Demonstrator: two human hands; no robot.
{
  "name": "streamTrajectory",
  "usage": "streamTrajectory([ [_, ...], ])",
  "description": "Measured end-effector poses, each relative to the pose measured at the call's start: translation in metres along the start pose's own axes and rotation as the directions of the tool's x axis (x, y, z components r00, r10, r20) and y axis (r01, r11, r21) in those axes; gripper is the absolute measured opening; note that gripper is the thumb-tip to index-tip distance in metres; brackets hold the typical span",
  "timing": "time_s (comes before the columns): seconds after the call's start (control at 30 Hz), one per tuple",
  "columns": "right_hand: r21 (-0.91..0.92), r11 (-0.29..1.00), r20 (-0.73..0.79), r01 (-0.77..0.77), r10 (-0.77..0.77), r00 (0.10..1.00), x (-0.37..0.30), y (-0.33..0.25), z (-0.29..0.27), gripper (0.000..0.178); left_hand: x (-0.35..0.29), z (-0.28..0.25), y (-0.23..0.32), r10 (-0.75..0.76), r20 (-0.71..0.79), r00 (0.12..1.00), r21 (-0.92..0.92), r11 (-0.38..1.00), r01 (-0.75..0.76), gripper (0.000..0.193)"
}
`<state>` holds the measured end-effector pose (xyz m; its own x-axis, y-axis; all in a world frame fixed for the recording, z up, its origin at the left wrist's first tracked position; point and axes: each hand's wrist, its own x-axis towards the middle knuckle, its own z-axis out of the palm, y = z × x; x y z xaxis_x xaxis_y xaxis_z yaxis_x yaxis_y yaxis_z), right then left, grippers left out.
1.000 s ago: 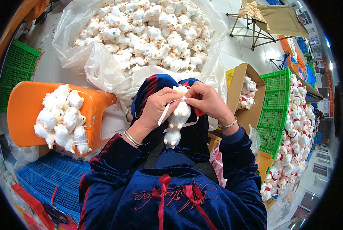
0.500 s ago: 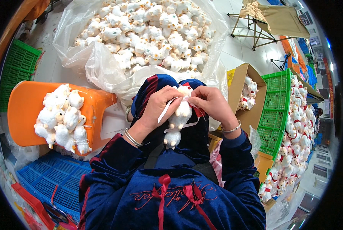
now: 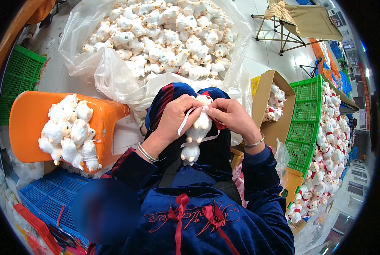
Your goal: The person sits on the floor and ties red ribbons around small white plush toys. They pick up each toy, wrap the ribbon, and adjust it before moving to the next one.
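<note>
A white plush animal toy (image 3: 201,122) lies on my lap between my hands, its fluffy feet toward me. Just below it rests a further white fluffy piece (image 3: 190,154); I cannot tell if it is part of the same toy. My left hand (image 3: 177,115) pinches a thin white ribbon (image 3: 182,126) at the toy's neck, one end dangling under the fingers. Closed on the ribbon at the neck's other side is my right hand (image 3: 232,115), fingertips close to the left ones. Something red shows beside the toy, under my right hand.
Several similar toys sit on an orange stool (image 3: 26,127) at left. A clear plastic sack (image 3: 113,76) ahead holds a big heap of them. At right stand a cardboard box (image 3: 283,131), a green crate (image 3: 302,123) and toys with red neckbands (image 3: 321,170). A blue crate (image 3: 45,191) lies lower left.
My right fingers have drawn slightly closer to the left ones at the toy's neck. The toy and the ribbon stay nearly in place.
</note>
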<state>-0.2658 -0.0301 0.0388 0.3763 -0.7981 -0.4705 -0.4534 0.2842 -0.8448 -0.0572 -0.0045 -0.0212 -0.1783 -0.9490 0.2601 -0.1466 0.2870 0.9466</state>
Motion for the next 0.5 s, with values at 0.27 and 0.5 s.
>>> streamTrajectory([
  [0.27, 0.273, 0.956, 0.106, -0.109, 0.083, 0.991, 0.000, -0.010, -0.002, 0.019, 0.004, 0.002, 0.001, 0.067, -0.020, 0.998, 0.106, 0.992, -0.065, 0.008],
  [0.5, -0.247, 0.968, -0.222, 0.044, -0.101, 0.970, 0.003, -0.010, 0.015, 0.021, 0.003, 0.004, 0.007, -0.007, -0.040, 0.999, 0.007, 1.000, 0.007, 0.008],
])
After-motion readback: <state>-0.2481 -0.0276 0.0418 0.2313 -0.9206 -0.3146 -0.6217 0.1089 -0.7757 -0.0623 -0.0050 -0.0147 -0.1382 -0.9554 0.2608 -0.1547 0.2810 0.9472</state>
